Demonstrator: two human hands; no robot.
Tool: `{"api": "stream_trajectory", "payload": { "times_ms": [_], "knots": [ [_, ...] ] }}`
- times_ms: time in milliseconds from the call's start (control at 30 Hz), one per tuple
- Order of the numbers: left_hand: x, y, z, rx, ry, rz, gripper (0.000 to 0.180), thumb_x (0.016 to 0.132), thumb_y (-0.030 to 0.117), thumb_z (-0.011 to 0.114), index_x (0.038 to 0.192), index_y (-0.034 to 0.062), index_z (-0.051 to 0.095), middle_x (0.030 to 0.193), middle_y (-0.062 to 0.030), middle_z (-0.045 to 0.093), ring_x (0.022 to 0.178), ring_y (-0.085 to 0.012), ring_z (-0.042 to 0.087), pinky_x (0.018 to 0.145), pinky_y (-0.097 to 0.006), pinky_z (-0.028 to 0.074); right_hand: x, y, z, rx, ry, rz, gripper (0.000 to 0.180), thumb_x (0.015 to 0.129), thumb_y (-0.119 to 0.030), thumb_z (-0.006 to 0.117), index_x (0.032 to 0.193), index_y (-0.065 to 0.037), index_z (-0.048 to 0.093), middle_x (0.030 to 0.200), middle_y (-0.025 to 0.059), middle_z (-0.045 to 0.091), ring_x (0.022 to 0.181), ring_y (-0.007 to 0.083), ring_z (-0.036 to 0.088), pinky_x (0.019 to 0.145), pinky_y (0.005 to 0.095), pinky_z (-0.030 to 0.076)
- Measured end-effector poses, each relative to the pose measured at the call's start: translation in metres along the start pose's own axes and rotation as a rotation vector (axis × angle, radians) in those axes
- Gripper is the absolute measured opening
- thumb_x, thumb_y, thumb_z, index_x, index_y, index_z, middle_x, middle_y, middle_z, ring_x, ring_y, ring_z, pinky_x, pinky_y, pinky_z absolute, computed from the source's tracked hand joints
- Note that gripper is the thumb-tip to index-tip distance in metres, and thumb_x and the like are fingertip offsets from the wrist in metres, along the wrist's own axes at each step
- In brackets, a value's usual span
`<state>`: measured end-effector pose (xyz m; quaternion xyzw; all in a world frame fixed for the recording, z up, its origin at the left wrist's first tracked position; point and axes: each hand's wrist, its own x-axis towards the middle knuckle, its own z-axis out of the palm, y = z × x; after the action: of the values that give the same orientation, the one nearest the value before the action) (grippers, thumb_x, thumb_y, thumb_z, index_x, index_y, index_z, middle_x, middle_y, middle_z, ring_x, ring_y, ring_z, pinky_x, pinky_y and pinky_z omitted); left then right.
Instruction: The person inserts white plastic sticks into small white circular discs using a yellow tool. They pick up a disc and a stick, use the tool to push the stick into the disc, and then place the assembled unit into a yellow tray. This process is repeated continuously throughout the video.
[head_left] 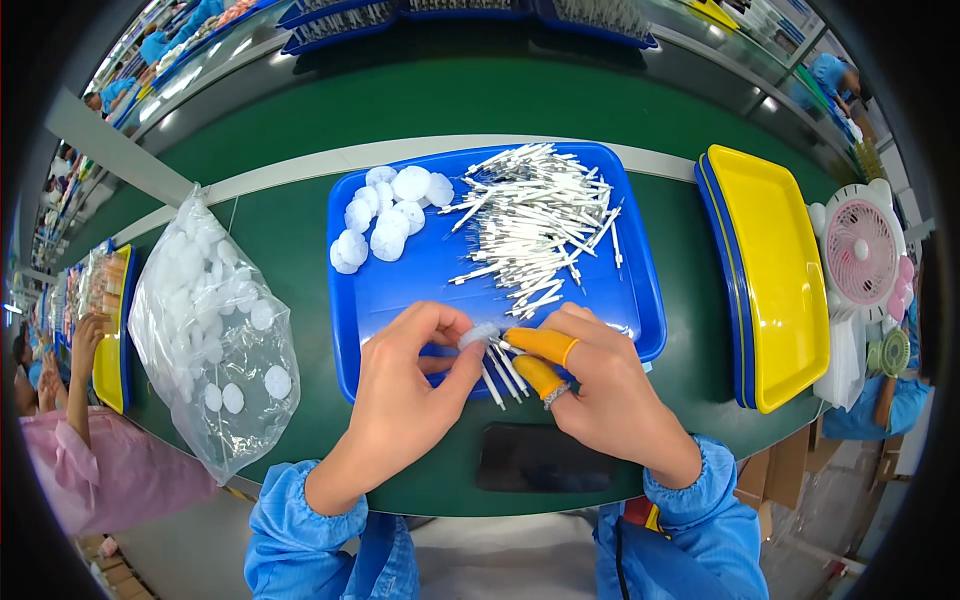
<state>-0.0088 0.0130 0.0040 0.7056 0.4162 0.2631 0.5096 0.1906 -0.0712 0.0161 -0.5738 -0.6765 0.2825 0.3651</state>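
Observation:
My left hand (405,385) pinches a small white round pad (478,335) between thumb and fingers, over the near edge of a blue tray (400,290). My right hand (600,385), with orange finger cots on thumb and forefinger, holds a few thin white sticks (503,372) and pushes one against the pad. A heap of white sticks (540,220) fills the tray's far right part. Several white pads (385,220) lie at its far left.
A clear plastic bag of white pads (215,335) lies left of the tray. Stacked yellow and blue trays (770,270) stand at the right, with a pink fan (860,255) beyond. A dark phone (540,458) lies at the table's near edge. Another person's arm (85,350) is at far left.

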Motion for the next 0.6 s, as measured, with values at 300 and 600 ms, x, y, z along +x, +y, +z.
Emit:
{"api": "stream_trajectory", "payload": {
  "times_ms": [300, 600],
  "knots": [
    [-0.0019, 0.0039, 0.004, 0.09, 0.029, 0.104, 0.01, 0.095, -0.006, 0.071, 0.105, -0.0063, 0.07, 0.103, -0.0092, 0.067, 0.089, -0.0143, 0.071, 0.073, -0.028, 0.063, -0.0028, 0.0093, -0.0026, -0.116, -0.044, -0.045, 0.047, 0.066, 0.009, 0.069, 0.113, 0.011, 0.073, 0.095, 0.0155, 0.058, 0.094, 0.0344, 0.058, 0.083, 0.0443, 0.048],
    [-0.0042, 0.0058, 0.0076, 0.13, 0.048, 0.074, 0.014, 0.09, -0.005, 0.078, 0.102, -0.0062, 0.07, 0.098, -0.0121, 0.072, 0.09, -0.019, 0.076, 0.077, -0.034, 0.068, 0.0005, 0.0038, 0.0047, -0.156, 0.02, -0.083, 0.044, 0.068, 0.013, 0.068, 0.111, 0.006, 0.074, 0.093, 0.0144, 0.062, 0.086, 0.0342, 0.058, 0.076, 0.0447, 0.045]
  ]
}}
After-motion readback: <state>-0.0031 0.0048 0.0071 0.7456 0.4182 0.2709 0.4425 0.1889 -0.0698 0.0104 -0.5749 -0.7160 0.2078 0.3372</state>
